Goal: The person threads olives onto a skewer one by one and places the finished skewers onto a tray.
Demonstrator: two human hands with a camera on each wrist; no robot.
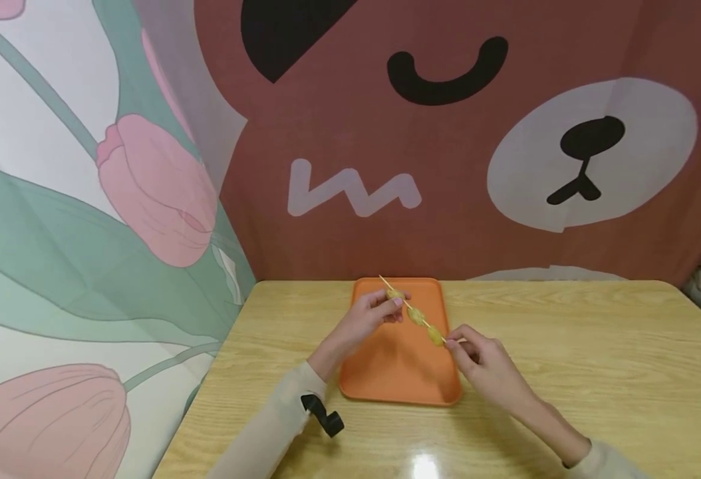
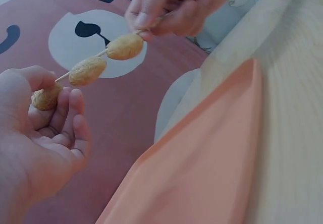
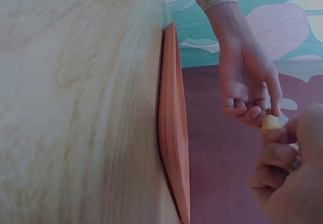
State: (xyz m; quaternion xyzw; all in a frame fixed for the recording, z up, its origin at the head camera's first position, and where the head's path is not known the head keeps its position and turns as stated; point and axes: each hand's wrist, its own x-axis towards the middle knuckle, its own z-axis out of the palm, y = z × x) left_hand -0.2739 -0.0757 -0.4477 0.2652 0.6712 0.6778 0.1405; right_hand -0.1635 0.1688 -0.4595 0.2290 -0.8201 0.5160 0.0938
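Note:
A thin wooden skewer (image 1: 410,305) slants over the orange tray (image 1: 365,379), with three golden-yellow oval pieces threaded on it. My left hand (image 1: 368,316) pinches the farthest oval piece (image 2: 46,97) between thumb and fingers, and the bare pointed tip sticks out past it in the head view. The middle piece (image 2: 88,71) and the nearest piece (image 2: 125,47) sit spaced along the stick between my hands. With thumb and fingertips, my right hand (image 1: 491,366) grips the skewer's near end, just beyond the last piece. In the right wrist view my hand hides most of the skewer.
Under my hands, the tray lies on a light wood-grain table (image 1: 596,359), close to its back edge. Behind stands a hanging cloth (image 1: 326,253) with a brown bear print, and a tulip-print cloth (image 1: 165,299) hangs at left. A black strap piece (image 1: 323,416) is on the left sleeve.

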